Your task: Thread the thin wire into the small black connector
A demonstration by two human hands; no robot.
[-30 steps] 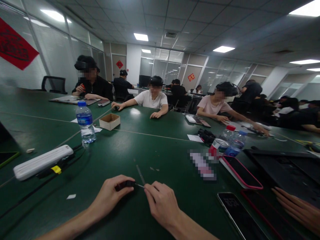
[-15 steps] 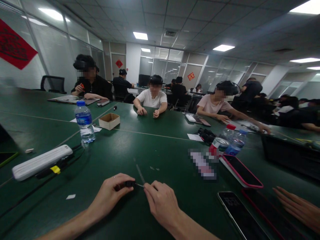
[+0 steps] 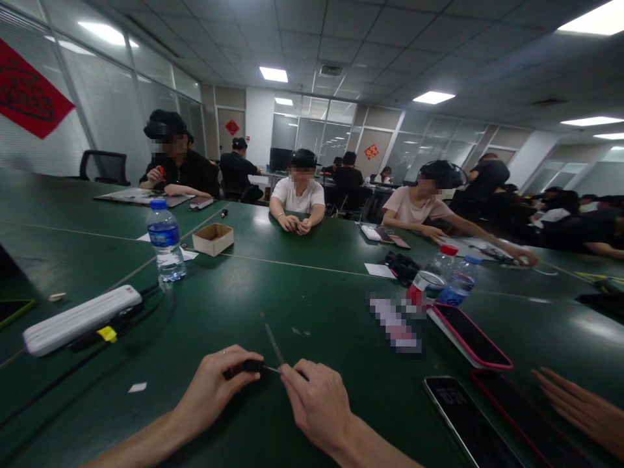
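Over the near middle of the green table point(image 3: 234, 299), my left hand point(image 3: 209, 383) pinches a small black piece point(image 3: 253, 366) between thumb and fingers. A thin metal rod point(image 3: 271, 369) sticks out of this piece toward my right hand point(image 3: 316, 396). The right fingers are closed on the rod's other end, which they cover. Just beyond the right fingertips shows a thin, pale, see-through strip point(image 3: 273, 342); whether it is held or lies on the table, I cannot tell.
On the left are a white power strip point(image 3: 82, 320), a water bottle point(image 3: 164, 240) and an open cardboard box point(image 3: 213, 240). Phones point(image 3: 468, 416) and two bottles point(image 3: 458, 281) stand or lie right. Another person's hand point(image 3: 580, 403) rests at the right edge. People sit opposite.
My hands keep their hold and have shifted only slightly. The person opposite has brought both hands together. At the right, the dark laptop-like object has gone from its place.
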